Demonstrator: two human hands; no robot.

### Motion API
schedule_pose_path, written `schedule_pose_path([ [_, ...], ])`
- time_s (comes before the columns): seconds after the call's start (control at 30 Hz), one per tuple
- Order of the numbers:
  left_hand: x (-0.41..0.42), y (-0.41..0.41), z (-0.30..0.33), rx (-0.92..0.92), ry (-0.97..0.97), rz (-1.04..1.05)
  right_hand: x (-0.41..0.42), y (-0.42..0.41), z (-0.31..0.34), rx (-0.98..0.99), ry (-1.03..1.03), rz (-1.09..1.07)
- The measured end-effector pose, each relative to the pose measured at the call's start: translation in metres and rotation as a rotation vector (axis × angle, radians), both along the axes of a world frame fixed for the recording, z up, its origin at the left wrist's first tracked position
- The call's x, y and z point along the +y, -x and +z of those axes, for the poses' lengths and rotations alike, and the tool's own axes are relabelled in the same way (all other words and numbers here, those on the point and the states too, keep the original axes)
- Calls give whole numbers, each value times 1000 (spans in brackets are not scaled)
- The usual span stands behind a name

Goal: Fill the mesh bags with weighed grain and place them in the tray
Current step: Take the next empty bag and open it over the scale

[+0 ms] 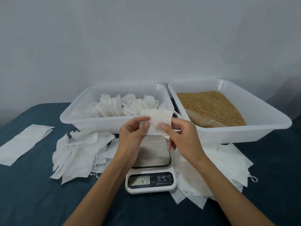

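Both hands [132, 132] pinch mesh bag [155, 122] above scale [150, 180].

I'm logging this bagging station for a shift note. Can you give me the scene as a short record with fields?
held: bag, pinched by left hand and right hand above the scale
scale: display on, pan bare
left tray: filled bags
right tray: grain and a scoop
table: empty bags both sides of scale

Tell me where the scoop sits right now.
In the head view, the scoop lies in the right-hand tray, at the near-left edge of the grain, just right of the right hand.
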State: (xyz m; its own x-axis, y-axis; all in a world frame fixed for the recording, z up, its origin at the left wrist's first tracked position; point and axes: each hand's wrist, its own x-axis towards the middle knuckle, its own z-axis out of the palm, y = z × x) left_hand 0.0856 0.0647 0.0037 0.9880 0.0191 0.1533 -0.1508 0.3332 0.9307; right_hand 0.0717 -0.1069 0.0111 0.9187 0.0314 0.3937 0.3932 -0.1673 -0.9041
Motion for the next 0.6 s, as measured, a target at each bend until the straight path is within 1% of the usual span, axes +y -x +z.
schedule_pose_path([
  [0.07,-1,1,1,14,-4,14,-3,0,1,-11,-35,-21],
  [0.27,0,2,3,35,-38,-39,-1,5,7,-25,14,26],
  [0.43,3,-1,4,47,-32,21,-4,7,7,-53,74,-49],
  [0.53,4,-2,4,41,-55,55,-5,7,8,-47,98,-38],
  [0.57,3,-1,4,28,-87,89,-6,6,8,-41,112,-22],
  [0.6,3,-1,4,-8,-159,149,-8,6,8,-31,126,-7],
])
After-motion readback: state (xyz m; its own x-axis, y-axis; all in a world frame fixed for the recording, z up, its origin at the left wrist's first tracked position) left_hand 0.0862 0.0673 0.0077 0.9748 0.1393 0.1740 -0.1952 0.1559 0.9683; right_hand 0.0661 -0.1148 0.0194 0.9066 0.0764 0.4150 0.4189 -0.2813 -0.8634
